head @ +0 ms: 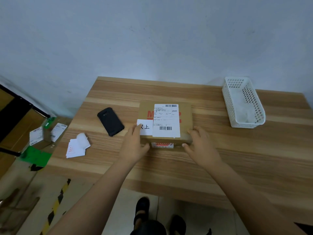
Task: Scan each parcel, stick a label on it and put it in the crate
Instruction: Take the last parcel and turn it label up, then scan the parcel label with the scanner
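A brown cardboard parcel (185, 116) lies in the middle of the wooden table (169, 167). It bears a large white shipping label (166, 120) with barcodes and a small white handwritten label (146, 128) at its left edge. My left hand (133, 145) grips the parcel's near left corner, fingers over the small label and thumb on the front face. My right hand (199, 143) grips the near right corner, thumb on the front. A black handheld scanner (111, 121) lies on the table left of the parcel. A white perforated crate (243, 102) stands at the back right.
A small stack of white labels (77, 147) lies near the table's left edge. Off the table to the left, cardboard boxes with shipping labels (42, 134) and green tape sit on the floor. A wall rises directly behind the table.
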